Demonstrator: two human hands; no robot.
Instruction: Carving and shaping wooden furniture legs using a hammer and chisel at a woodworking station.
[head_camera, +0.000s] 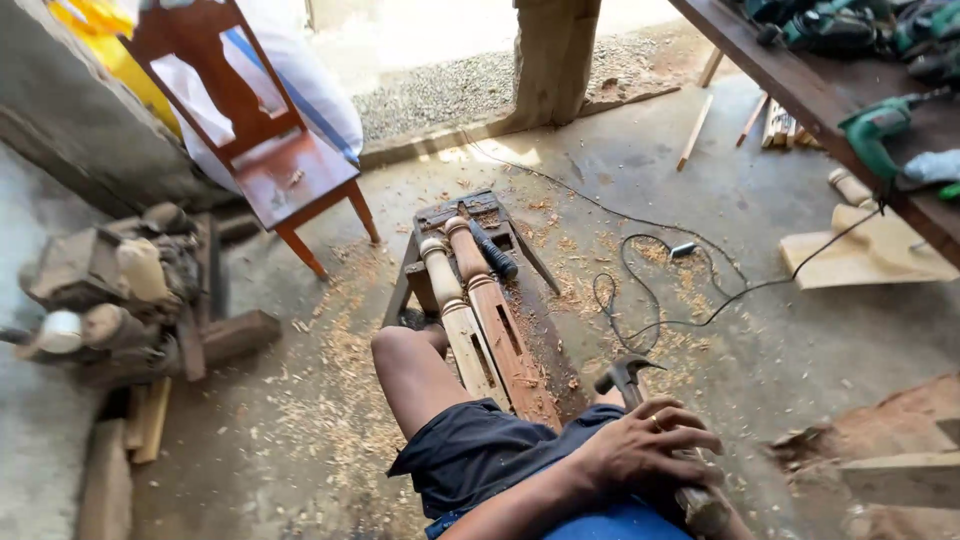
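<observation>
Left hand (645, 450) grip around hammer (655, 430), resting on thigh

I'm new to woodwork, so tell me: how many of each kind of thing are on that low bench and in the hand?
Turned legs: 2 (pale leg, reddish leg)
Chisels: 1 (chisel)
Hammers: 1 (hammer, under the right hand)
Total: 4

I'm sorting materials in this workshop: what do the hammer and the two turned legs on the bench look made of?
Hammer: dark, dull metal claw head, likely steel; the handle looks like worn wood, mostly hidden by the hand. Turned legs: bare wood, one pale, one reddish, unvarnished, with visible grain, cut slots and shavings around.
</observation>
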